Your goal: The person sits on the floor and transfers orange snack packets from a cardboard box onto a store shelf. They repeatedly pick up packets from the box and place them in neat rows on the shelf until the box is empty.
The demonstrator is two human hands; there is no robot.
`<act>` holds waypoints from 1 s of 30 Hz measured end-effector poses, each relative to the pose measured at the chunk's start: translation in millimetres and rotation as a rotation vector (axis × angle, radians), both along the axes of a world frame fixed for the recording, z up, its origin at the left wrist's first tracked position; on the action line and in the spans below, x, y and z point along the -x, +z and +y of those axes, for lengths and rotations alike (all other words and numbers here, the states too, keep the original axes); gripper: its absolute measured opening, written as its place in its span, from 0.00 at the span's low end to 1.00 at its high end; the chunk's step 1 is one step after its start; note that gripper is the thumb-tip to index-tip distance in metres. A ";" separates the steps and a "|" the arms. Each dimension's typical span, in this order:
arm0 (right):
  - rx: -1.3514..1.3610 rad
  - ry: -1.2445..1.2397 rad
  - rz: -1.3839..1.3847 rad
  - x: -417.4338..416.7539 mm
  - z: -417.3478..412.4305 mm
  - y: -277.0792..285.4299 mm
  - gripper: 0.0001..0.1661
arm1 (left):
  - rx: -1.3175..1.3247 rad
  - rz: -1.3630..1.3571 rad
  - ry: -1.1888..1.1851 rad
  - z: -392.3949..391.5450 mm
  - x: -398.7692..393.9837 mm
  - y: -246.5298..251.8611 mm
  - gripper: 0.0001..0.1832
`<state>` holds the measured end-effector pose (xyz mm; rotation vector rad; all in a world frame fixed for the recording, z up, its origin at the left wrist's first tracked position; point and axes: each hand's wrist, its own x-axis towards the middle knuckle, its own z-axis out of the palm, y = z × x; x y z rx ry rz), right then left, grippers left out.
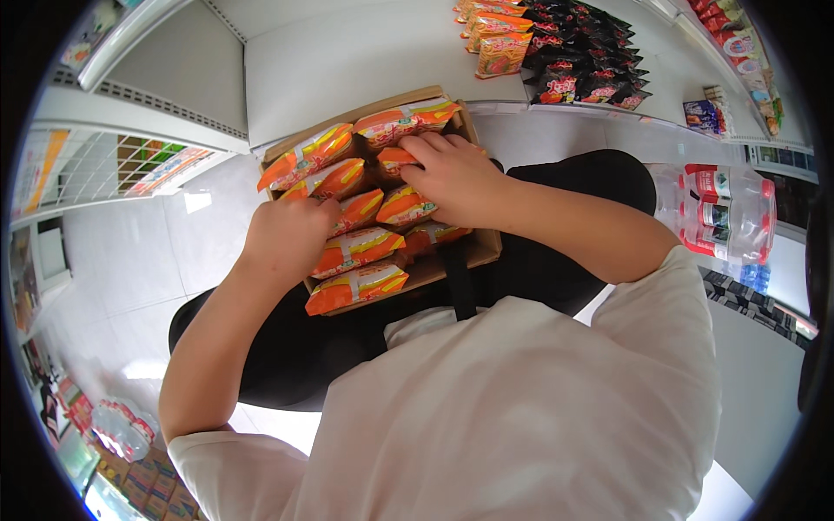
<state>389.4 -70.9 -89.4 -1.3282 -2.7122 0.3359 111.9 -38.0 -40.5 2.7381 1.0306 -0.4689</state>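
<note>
An open cardboard box point(485, 244) rests on my lap, tilted. Two columns of orange noodle packets point(357, 286) stand on edge inside it. Over the left column is my left hand point(293, 228), its fingers curled down among the packets; the fingertips are hidden, so its hold on one cannot be made out. My right hand point(456, 172) reaches into the right column, with finger and thumb on either side of an orange packet point(393, 161). A dark gap shows between the columns near the far end.
Beyond the box is a white shelf point(365, 62), where orange packets point(502, 52) stand in a row beside black packets point(557, 81). A wire rack point(98, 169) is at left. Shrink-wrapped bottles point(723, 211) stand right of my knee, with more bottles point(124, 426) at lower left.
</note>
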 end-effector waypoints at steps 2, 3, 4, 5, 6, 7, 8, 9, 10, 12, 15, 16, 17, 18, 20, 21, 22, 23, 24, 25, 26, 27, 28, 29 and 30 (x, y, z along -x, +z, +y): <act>0.093 -0.034 -0.025 0.0 3.6 -4.1 0.32 | 0.005 0.008 -0.006 -0.7 -2.5 0.9 0.05; 0.136 -0.031 -0.011 0.3 5.4 -2.8 0.30 | 0.009 0.014 -0.020 -0.1 -3.2 1.4 0.05; 0.086 -0.030 0.025 -2.4 5.5 -0.7 0.30 | 0.012 0.019 -0.032 1.4 -3.2 2.4 0.04; 0.034 -0.028 0.061 -4.9 4.6 1.4 0.29 | 0.015 0.024 -0.042 3.0 -3.2 3.5 0.04; -0.017 -0.025 0.096 -7.0 3.2 2.8 0.29 | 0.020 0.027 -0.044 5.0 -3.6 5.7 0.04; -0.088 -0.017 0.107 -9.5 1.0 3.8 0.31 | 0.024 0.029 -0.047 8.0 -4.6 8.8 0.04; -0.112 -0.025 0.116 -9.5 -0.4 1.6 0.31 | 0.028 0.031 -0.050 10.9 -5.2 11.4 0.04; -0.135 -0.033 0.126 -7.2 -1.2 -4.5 0.31 | 0.033 0.006 -0.063 13.6 -4.2 12.8 0.03; -0.159 -0.042 0.130 -6.7 -3.2 -10.8 0.31 | 0.038 -0.024 -0.079 16.0 -3.7 13.9 0.03; -0.172 -0.006 0.076 -8.7 -4.7 -23.5 0.29 | 0.042 -0.097 -0.070 19.6 -6.9 18.9 0.03; -0.162 0.070 0.106 -17.8 2.5 -10.3 0.26 | 0.030 -0.265 -0.006 23.8 -13.7 29.6 0.06; -0.063 0.128 0.114 -23.6 9.9 4.8 0.25 | 0.010 -0.335 0.007 25.6 -14.1 30.7 0.07; 0.037 0.186 0.130 -30.5 20.3 17.0 0.24 | -0.009 -0.395 0.020 27.8 -13.6 31.5 0.07; 0.137 0.244 0.145 -39.1 32.3 28.3 0.23 | -0.015 -0.443 0.027 30.5 -13.7 31.4 0.07; 0.193 0.183 0.126 -60.6 68.2 45.2 0.15 | -0.033 -0.519 0.069 31.3 -7.7 29.7 0.06; 0.244 0.082 0.079 -78.4 94.7 47.8 0.13 | -0.036 -0.553 0.099 32.6 -5.1 27.8 0.06; 0.069 0.035 0.086 -107.1 118.7 34.8 0.13 | -0.040 -0.592 0.120 35.2 -3.0 25.4 0.05; -0.002 0.021 -0.001 -143.9 151.6 18.3 0.15 | -0.041 -0.636 0.128 40.4 -4.7 23.2 0.05; 0.126 -0.170 -0.192 -166.7 173.5 13.9 0.18 | -0.034 -0.624 0.153 43.2 -4.4 23.8 0.05; 0.130 -0.182 -0.363 -188.7 192.2 9.8 0.24 | -0.028 -0.616 0.174 47.0 -4.6 25.1 0.05; 0.050 -0.176 -0.493 -212.4 202.1 -4.4 0.33 | -0.024 -0.610 0.197 50.1 -4.5 25.5 0.05; 0.109 -0.261 -0.550 -221.2 210.5 -17.2 0.39 | -0.033 -0.605 0.208 52.8 -4.1 23.3 0.05; 0.075 -0.264 -0.577 -230.2 215.5 -30.8 0.41 | -0.040 -0.601 0.219 55.3 -3.6 21.0 0.05; 0.039 -0.265 -0.601 -238.1 220.4 -45.0 0.42 | -0.047 -0.593 0.232 57.3 -2.8 19.3 0.05; 0.004 -0.269 -0.625 -245.6 226.6 -59.0 0.43 | -0.042 -0.598 0.228 59.1 -1.7 17.6 0.05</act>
